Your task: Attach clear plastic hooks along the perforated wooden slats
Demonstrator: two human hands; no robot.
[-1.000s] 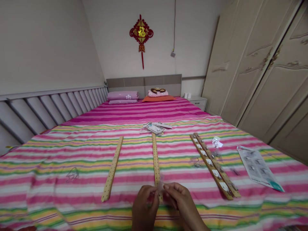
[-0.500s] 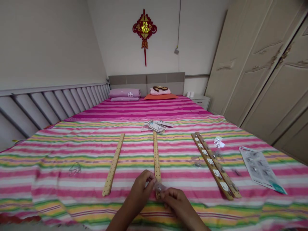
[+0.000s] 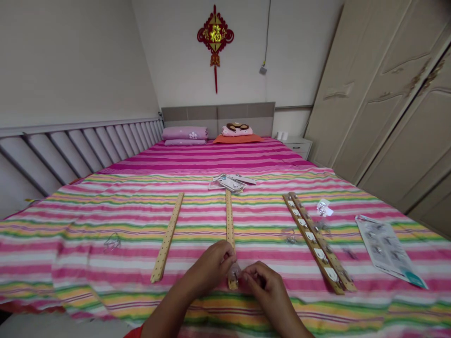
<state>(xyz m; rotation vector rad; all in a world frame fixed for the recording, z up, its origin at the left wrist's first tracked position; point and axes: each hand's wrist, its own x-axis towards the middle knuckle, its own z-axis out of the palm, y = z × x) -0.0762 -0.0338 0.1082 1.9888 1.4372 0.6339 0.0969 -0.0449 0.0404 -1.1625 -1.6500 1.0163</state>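
Note:
Near the bed's front edge, my left hand (image 3: 213, 263) pinches a small clear plastic bag (image 3: 235, 270) at its upper left. Shiny bits seem to be inside it, too small to name. Close to the bag's right side is my right hand (image 3: 262, 284), its thumb and fingertips pressed together; whatever they hold is hidden. Under the bag lies a pale wooden strip with rows of holes (image 3: 229, 220), its near end showing below the bag. A second holed strip (image 3: 167, 239) lies to the left of my hands.
To the right, two brown strips (image 3: 313, 244) carry white cards and small pieces. Beyond them lie a shiny packet (image 3: 324, 208) and a flat blister pack (image 3: 389, 249). More packets (image 3: 230, 182) are piled at the middle strip's far end. Clear scraps (image 3: 112, 241) lie left on the striped sheet.
My right hand has drawn slightly away from the bag, where it was gripping the lower right side. My left hand still pinches the bag. The whole view has shifted slightly.

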